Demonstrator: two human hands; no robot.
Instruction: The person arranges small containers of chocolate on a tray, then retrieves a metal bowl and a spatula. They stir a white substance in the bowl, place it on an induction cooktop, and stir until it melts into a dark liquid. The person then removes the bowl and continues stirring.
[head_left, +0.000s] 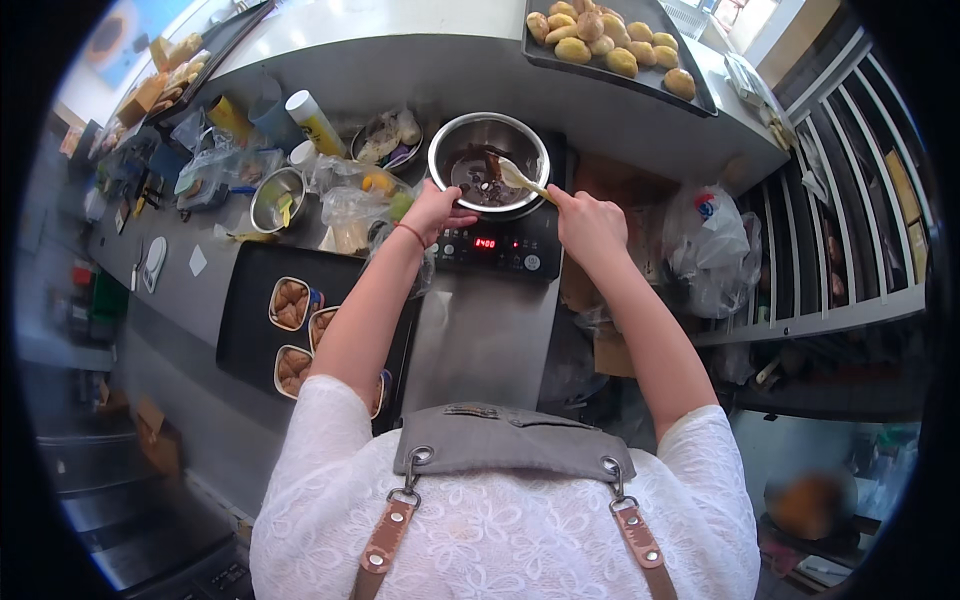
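Note:
A stainless steel bowl (448, 133) sits on a black induction cooktop (501, 262) whose red display is lit. Inside it is a dark brown, glossy mixture (471, 166) with lumps, probably melting chocolate. My left hand (435, 208) grips the bowl at its near left rim, thumb on top and fingers underneath. In my right hand (592, 225) is the handle of a pale spatula (517, 177), its head dipping into the mixture from the right side of the bowl.
Left of the cooktop, a black baking tray (251, 300) holds several filled paper cups (290, 303). Beyond it stand a small steel bowl (262, 202), plastic bags (349, 214) and a spray can (315, 124). A tray of baked buns (621, 61) rests on the raised shelf. A rack (847, 187) is at right.

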